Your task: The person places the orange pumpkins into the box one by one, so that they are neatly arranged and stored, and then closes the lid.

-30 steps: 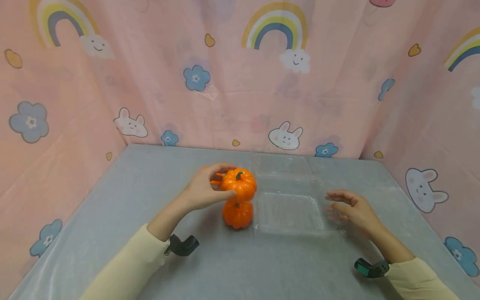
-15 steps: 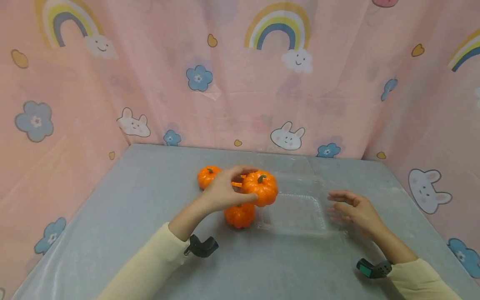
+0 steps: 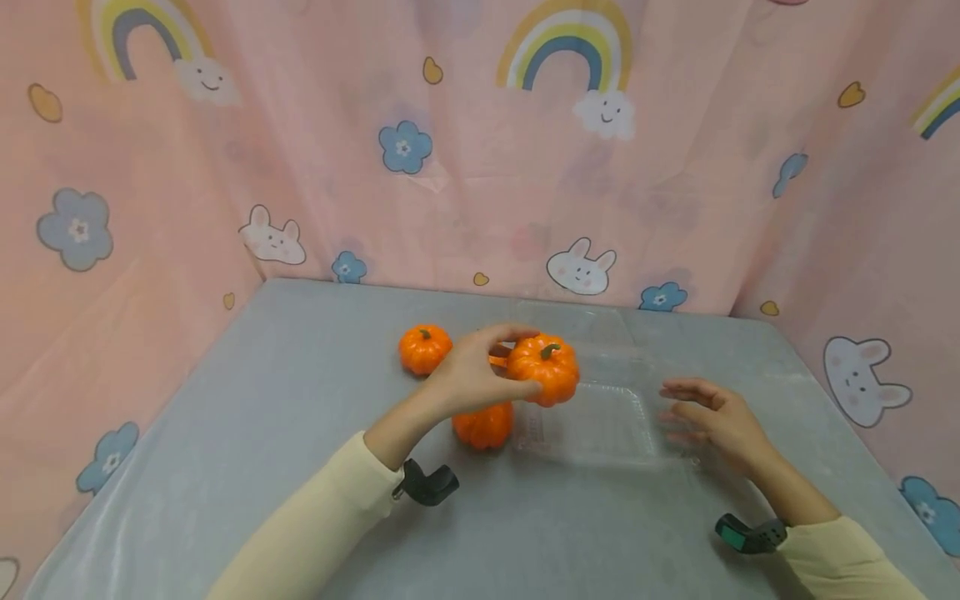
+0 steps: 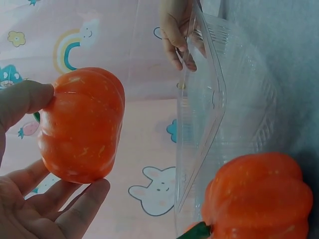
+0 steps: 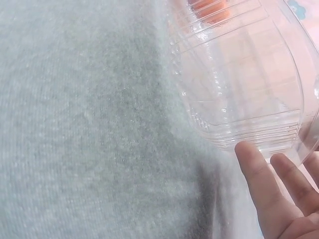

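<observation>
My left hand (image 3: 480,375) grips a small orange pumpkin (image 3: 543,371) with a green stem, thumb on one side and fingers on the other. In the left wrist view this pumpkin (image 4: 82,124) is raised beside the rim of a clear plastic clamshell box (image 4: 249,94). From the head, it overlaps the left part of the box (image 3: 588,425), which lies with its lid back. My right hand (image 3: 712,421) is at the box's right side, fingers loosely extended. In the right wrist view its fingertips are right at the clear wall (image 5: 249,99).
A second pumpkin (image 3: 483,427) sits on the grey cloth by the box's left front corner, partly hidden under my left hand. A third pumpkin (image 3: 424,348) stands farther back left. The clear lid (image 3: 600,325) lies toward the pink patterned curtain (image 3: 465,200).
My left hand has carried the pumpkin rightward, from above the front pumpkin to over the box's left part. The back left pumpkin has come into view. My right hand has stayed about still.
</observation>
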`<state>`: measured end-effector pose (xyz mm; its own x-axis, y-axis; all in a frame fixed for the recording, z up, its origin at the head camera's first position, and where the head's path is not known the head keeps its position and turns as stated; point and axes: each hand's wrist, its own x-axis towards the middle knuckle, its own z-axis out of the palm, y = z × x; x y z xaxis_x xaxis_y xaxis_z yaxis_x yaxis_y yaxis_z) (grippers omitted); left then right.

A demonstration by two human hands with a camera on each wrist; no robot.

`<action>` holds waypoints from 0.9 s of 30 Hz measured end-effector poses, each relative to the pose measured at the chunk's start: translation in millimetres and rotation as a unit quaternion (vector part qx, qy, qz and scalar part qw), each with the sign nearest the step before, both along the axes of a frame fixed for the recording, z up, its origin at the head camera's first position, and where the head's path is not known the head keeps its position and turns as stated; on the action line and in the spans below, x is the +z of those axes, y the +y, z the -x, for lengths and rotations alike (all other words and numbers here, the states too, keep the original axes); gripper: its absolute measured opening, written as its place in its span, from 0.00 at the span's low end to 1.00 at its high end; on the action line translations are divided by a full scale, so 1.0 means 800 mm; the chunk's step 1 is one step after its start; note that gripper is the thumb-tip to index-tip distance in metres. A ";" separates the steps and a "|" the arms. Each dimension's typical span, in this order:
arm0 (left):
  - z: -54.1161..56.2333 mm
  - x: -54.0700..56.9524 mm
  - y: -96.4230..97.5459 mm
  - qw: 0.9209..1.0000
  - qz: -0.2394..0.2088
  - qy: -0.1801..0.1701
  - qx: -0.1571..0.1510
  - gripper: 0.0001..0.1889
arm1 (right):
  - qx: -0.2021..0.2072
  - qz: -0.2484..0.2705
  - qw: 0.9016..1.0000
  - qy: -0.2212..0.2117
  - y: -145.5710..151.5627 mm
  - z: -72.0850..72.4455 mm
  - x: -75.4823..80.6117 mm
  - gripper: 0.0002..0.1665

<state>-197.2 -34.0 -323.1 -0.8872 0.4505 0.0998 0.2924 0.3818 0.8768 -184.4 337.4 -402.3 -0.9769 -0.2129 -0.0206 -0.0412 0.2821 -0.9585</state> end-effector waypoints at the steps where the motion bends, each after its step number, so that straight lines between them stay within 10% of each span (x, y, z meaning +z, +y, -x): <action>1: 0.001 0.000 0.002 1.000 0.001 0.001 0.001 0.32 | -0.001 0.002 1.000 -0.002 0.000 0.000 0.000 0.16; 27: 0.010 -0.025 0.061 0.999 -0.017 0.007 -0.035 0.31 | -0.010 0.015 0.999 -0.034 -0.001 0.000 0.001 0.18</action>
